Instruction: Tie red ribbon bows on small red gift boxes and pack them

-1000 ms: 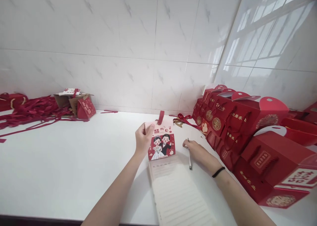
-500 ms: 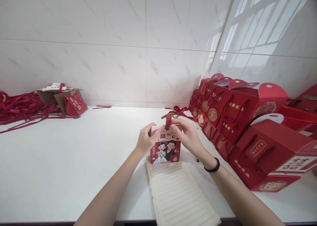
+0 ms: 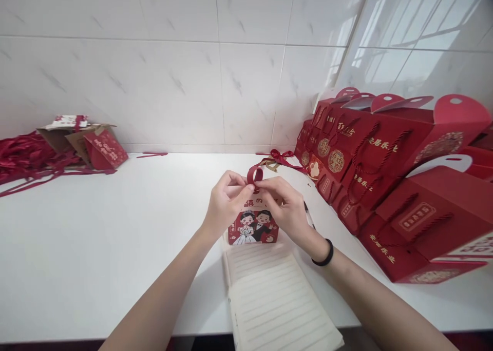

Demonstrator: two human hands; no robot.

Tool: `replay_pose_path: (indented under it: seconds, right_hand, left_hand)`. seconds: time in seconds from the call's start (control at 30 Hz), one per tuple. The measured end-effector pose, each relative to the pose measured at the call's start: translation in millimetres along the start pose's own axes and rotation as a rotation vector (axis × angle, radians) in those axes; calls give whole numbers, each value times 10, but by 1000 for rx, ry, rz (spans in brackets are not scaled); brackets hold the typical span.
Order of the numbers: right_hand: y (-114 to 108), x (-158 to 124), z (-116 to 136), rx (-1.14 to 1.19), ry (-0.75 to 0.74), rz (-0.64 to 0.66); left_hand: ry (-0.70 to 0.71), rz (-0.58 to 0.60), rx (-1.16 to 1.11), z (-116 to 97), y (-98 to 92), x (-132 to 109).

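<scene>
A small red gift box (image 3: 253, 228) with a cartoon bride and groom on its front stands on the white table (image 3: 115, 228), just beyond an open lined notebook (image 3: 277, 299). A red ribbon loop (image 3: 254, 174) rises from the box's top. My left hand (image 3: 224, 201) pinches the ribbon from the left, fingers closed. My right hand (image 3: 284, 207), with a black band on its wrist, pinches the ribbon from the right at the box's top. A pen (image 3: 307, 213) lies on the table just right of my right hand.
Several larger red gift boxes with cord handles (image 3: 385, 171) crowd the right side against the tiled wall. A tied red ribbon bow (image 3: 279, 159) lies behind the small box. Loose red ribbons (image 3: 26, 158) and a cardboard box (image 3: 79, 138) sit at the far left.
My right hand has left the pen on the table and come up to the box's top. Both hands now pinch the ribbon loop. The view has tilted down a little.
</scene>
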State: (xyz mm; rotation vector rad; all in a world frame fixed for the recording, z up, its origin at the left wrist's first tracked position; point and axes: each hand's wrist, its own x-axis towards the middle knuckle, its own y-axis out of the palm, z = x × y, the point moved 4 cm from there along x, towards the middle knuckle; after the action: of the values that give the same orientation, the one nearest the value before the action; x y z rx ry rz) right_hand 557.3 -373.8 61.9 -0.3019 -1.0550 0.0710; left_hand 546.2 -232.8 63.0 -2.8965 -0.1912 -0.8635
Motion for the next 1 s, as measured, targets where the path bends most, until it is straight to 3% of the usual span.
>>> replay_pose_path:
  seconds: [0.23, 0.37, 0.5, 0.7, 1.0]
  right_hand:
    - [47, -32, -10, 99, 94, -20]
    - [30, -42, -1, 68, 78, -74]
    - [20, -27, 17, 2, 89, -11]
    - [20, -22, 31, -30, 82, 10]
    - [25, -46, 11, 45, 123, 0]
  left_hand:
    - [3, 56, -23, -92, 5, 3]
    - [80, -58, 61, -93, -3, -19]
    - [220, -134, 200, -128, -10, -43]
    - [293, -15, 236, -148, 10, -47]
    - [275, 35, 192, -135, 23, -52]
